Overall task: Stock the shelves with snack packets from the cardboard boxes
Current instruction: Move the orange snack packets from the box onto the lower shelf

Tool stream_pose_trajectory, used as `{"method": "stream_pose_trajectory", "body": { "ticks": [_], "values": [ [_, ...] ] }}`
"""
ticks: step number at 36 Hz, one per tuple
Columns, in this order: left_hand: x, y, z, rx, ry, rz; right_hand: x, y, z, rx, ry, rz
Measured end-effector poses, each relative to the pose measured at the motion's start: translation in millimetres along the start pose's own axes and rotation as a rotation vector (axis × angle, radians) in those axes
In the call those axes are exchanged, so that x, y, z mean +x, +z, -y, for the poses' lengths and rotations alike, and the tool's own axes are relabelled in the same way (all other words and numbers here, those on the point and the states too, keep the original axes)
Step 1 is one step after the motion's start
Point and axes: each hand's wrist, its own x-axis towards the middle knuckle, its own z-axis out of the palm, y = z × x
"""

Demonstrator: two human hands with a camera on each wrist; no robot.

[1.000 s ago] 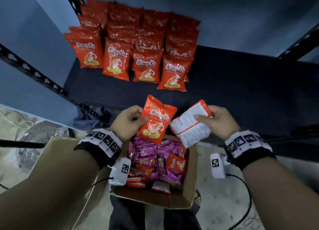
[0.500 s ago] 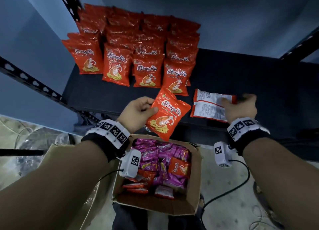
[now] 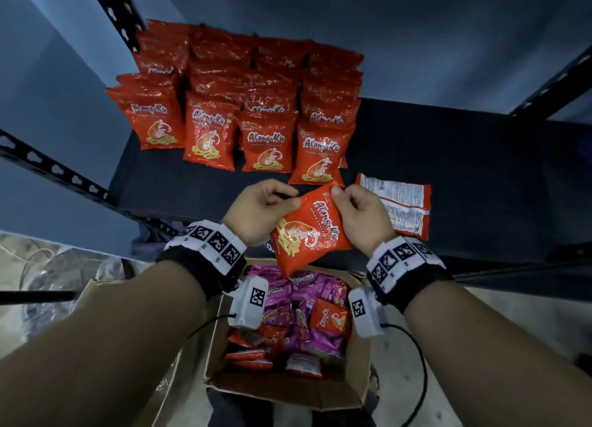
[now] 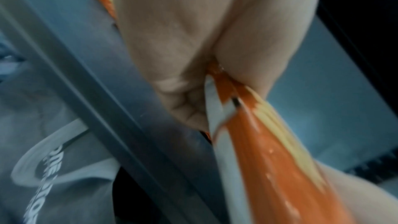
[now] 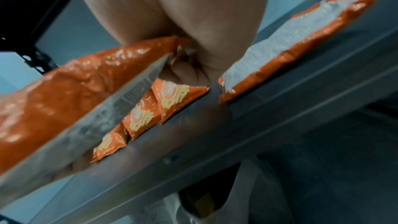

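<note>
Both hands (image 3: 312,213) pinch one red packet (image 3: 309,232) above the box (image 3: 282,391), beside a face-down packet (image 3: 398,207).

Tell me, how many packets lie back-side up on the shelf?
1: the face-down packet lies flat on the shelf, right of the packet both hands hold. Stacked ones behind may hide others.

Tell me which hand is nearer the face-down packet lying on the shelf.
Right. The right hand sits just beside the face-down packet; the left hand is farther left.
</note>
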Motion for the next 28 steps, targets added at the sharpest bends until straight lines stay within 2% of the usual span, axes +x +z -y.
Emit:
{"method": "stream_pose_trajectory", "body": {
  "ticks": [2, 4, 7, 11, 13, 15, 20, 22, 25, 28],
  "values": [
    [0.2, -0.3, 3.2, 0.027, -0.04, -0.149, -0.8, 3.9, -3.7, -0.006, -0.01, -0.066],
    [-0.6, 0.6, 7.3, 0.035, -0.103, -0.243, -3.0, 7.3, -5.3, -0.005, -0.015, -0.129],
    [-1.8, 1.7, 13.3, 0.03, -0.202, -0.301, -9.5, 12.5, -4.5, 0.011, -0.005, -0.17],
    [-8.2, 4.7, 14.5, -0.083, -0.315, -0.308, -15.8, 19.9, -5.9, 0.02, -0.004, -0.229],
    [-10.9, 6.5, 17.8, -0.08, -0.299, -0.324, -17.0, 23.2, -6.9, 0.051, 0.011, -0.241],
    [-14.1, 7.9, 22.9, 0.018, -0.207, -0.355, -19.1, 27.1, -7.4, 0.053, 0.015, -0.245],
    [-20.4, 5.7, 37.7, 0.209, -0.067, -0.543, -22.4, 34.0, -9.8, 0.021, 0.033, -0.333],
    [-21.9, 3.7, 40.6, 0.251, -0.072, -0.532, -21.9, 35.9, -10.3, 0.025, 0.025, -0.347],
    [-23.9, 3.0, 38.8, 0.317, -0.075, -0.478, -23.0, 39.8, -6.7, 0.035, -0.025, -0.282],
    [-22.1, 2.0, 36.3, 0.315, -0.206, -0.393, -25.0, 42.6, -3.1, 0.059, -0.038, -0.209]
  ]
}}
